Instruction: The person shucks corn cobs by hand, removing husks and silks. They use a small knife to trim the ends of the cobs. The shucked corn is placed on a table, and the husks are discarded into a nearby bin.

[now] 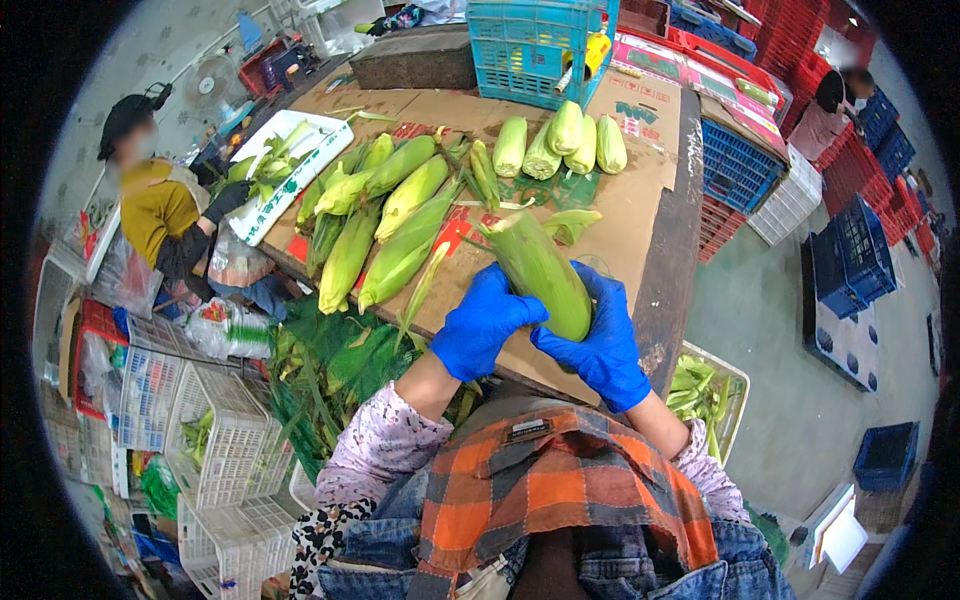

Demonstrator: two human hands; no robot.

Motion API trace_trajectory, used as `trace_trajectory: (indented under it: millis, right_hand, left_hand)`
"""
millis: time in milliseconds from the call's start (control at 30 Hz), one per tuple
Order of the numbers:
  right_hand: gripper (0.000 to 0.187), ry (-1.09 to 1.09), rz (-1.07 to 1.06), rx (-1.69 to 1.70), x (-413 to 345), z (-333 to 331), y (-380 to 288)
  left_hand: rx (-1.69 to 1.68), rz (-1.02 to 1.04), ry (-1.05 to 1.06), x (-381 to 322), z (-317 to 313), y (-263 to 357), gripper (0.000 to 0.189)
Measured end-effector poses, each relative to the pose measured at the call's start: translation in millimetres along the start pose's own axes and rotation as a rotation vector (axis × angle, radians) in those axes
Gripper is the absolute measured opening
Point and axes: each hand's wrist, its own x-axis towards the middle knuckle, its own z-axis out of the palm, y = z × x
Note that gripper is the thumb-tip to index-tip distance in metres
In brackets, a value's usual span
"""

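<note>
An ear of corn in its green husk [541, 274] is held between my two blue-gloved hands, tilted above the cardboard-covered table. My left hand [484, 322] grips its left side near the lower end. Around the right side and bottom curl the fingers of my right hand [604, 337]. To the left lies a pile of unhusked ears [405, 217], several of them overlapping. Beyond the held ear, several trimmed pale-green ears [566, 142] rest together, one stacked on the others. A loose husk leaf [571, 225] lies just behind the held ear.
A turquoise plastic crate [517, 56] stands at the table's far side, beside a dark block [412, 60]. A person in dark gloves [161, 202] works at a white foam tray [296, 172] on the left. Husks fill a crate [739, 405] by the table's right edge.
</note>
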Motion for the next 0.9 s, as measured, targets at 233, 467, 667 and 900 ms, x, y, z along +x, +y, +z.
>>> trace_trajectory:
  millis: [233,467,667,900]
  right_hand:
    - [0.082,-0.133,0.143,0.303,-2.1,0.9,4.2]
    - [0.06,-0.066,0.707,1.221,-0.5,-10.5,24.4]
    - [0.057,-0.115,0.655,0.94,6.1,-1.4,18.6]
    - [0.056,-0.013,0.498,0.908,15.4,-4.5,22.7]
  left_hand:
    - [-0.026,0.008,-0.069,-5.6,-7.8,-8.1,0.048]
    - [-0.138,-0.004,0.013,-4.2,-23.2,-5.0,0.047]
    - [-0.076,-0.004,0.055,-2.3,-20.8,-12.1,0.053]
    - [1.403,0.608,0.586,4.6,1.9,-4.1,0.079]
